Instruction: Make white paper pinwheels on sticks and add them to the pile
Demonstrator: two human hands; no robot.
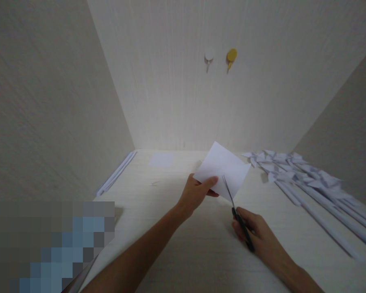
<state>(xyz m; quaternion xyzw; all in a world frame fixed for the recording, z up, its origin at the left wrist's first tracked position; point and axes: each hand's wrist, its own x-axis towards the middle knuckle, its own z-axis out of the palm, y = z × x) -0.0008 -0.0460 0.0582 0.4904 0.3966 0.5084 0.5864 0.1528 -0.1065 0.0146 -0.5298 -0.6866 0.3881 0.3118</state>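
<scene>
A white square of paper (222, 165) is held up above the table, tilted with one corner pointing away from me. My left hand (198, 189) pinches its near left edge, thumb on top and fingers underneath. In my right hand (253, 232) is a pair of scissors (234, 209) with black handles, the fingers closed round them. The scissor blades lie across the lower part of the paper, their tips near its middle. Whether the blades are cutting into the sheet, I cannot tell.
Rolled paper tubes with folded paper ends (305, 175) lie in a pile at the right. More white tubes (116, 175) rest along the left wall. A flat paper sheet (161, 159) lies at the back of the table (171, 252). White (209, 55) and yellow (232, 55) hooks are on the back wall.
</scene>
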